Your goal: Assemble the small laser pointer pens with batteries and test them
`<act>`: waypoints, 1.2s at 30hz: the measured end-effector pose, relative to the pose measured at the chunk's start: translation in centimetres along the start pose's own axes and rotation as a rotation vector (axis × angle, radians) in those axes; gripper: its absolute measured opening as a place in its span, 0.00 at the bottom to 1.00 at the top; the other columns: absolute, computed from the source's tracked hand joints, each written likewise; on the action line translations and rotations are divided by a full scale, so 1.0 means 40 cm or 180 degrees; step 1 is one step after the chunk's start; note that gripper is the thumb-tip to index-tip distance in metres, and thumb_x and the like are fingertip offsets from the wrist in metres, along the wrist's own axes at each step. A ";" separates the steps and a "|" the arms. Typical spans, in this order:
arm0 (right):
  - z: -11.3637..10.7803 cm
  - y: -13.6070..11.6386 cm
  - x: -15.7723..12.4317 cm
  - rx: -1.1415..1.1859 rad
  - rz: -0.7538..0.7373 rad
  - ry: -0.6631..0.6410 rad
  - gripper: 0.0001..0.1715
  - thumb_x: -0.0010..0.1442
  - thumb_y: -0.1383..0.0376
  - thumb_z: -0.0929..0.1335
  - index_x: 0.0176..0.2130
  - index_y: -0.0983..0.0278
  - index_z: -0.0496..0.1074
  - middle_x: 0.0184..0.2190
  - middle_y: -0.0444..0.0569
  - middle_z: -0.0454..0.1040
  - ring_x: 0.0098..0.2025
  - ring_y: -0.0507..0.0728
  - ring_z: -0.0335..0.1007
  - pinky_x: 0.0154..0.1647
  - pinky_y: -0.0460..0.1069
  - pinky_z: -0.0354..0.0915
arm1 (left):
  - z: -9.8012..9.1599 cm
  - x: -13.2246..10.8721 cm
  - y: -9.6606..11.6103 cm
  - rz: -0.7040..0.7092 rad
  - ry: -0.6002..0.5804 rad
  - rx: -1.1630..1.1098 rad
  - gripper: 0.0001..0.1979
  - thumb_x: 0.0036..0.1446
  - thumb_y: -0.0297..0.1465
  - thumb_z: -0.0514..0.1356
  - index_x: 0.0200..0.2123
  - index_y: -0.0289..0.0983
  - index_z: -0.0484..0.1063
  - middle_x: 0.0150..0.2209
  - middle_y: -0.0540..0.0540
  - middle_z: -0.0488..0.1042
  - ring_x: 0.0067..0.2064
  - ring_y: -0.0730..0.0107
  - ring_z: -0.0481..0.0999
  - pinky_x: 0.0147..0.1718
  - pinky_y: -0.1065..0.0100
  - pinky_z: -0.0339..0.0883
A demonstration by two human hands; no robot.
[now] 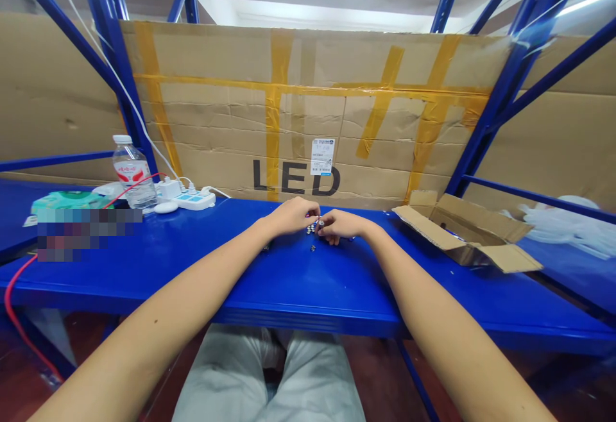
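Observation:
My left hand (293, 215) is closed above the blue table, its fingertips curled in near a purple glint. What it holds, if anything, is too small to make out. Facing it, my right hand (342, 223) pinches a small silver metal piece (321, 223) between thumb and forefinger. The two hands almost meet. Below the fingertips lies a small cluster of shiny metal pieces (310, 230), partly covered by the hands. One loose metal piece (312, 248) rests on the table nearer to me. Another small dark object (265, 248) shows beside my left wrist.
An open cardboard box (462, 249) stands at the right. On the left are a water bottle (132, 175), a white power strip (195, 200), a green packet (72, 201) and a red cable (19, 281). A large taped carton (221, 127) walls off the back, between blue posts.

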State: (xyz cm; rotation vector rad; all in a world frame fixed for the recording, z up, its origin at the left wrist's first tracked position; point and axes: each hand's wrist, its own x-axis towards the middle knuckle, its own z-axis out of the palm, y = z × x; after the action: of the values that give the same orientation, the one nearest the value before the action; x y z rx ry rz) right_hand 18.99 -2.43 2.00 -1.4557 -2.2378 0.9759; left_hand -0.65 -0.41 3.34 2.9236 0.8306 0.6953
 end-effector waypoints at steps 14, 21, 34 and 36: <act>-0.007 0.003 -0.007 0.0451 0.0092 0.0040 0.07 0.51 0.65 0.72 0.31 0.66 0.72 0.22 0.44 0.73 0.25 0.52 0.72 0.27 0.45 0.70 | 0.005 -0.005 0.018 -0.0131 0.0010 0.0338 0.12 0.58 0.29 0.54 0.39 0.40 0.77 0.38 0.45 0.80 0.40 0.63 0.77 0.36 0.68 0.64; -0.013 0.021 0.006 0.0177 -0.0078 -0.0082 0.08 0.52 0.64 0.70 0.34 0.65 0.74 0.23 0.44 0.74 0.24 0.51 0.71 0.27 0.45 0.69 | 0.028 -0.012 0.013 -0.1032 -0.0662 0.0579 0.14 0.55 0.41 0.58 0.33 0.37 0.75 0.36 0.39 0.78 0.36 0.58 0.77 0.32 0.67 0.65; -0.011 0.007 -0.001 0.0105 -0.0041 -0.0085 0.09 0.51 0.65 0.71 0.36 0.64 0.75 0.23 0.44 0.74 0.25 0.51 0.72 0.27 0.45 0.70 | 0.000 0.004 0.030 -0.1611 -0.1339 0.0237 0.08 0.46 0.32 0.64 0.30 0.34 0.72 0.34 0.38 0.78 0.31 0.61 0.76 0.27 0.67 0.63; -0.012 0.010 0.001 0.0079 -0.0054 -0.0093 0.10 0.51 0.65 0.71 0.36 0.65 0.75 0.22 0.44 0.74 0.24 0.51 0.72 0.27 0.45 0.70 | -0.007 0.003 0.031 -0.1564 -0.1417 0.0216 0.09 0.46 0.32 0.64 0.30 0.34 0.72 0.33 0.40 0.78 0.30 0.63 0.75 0.26 0.68 0.62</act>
State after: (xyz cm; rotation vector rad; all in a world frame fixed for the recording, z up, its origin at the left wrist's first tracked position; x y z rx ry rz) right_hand 19.52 -2.11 2.06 -1.4187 -2.2466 1.0223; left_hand -0.07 -1.42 3.81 2.5866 1.4334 -0.0174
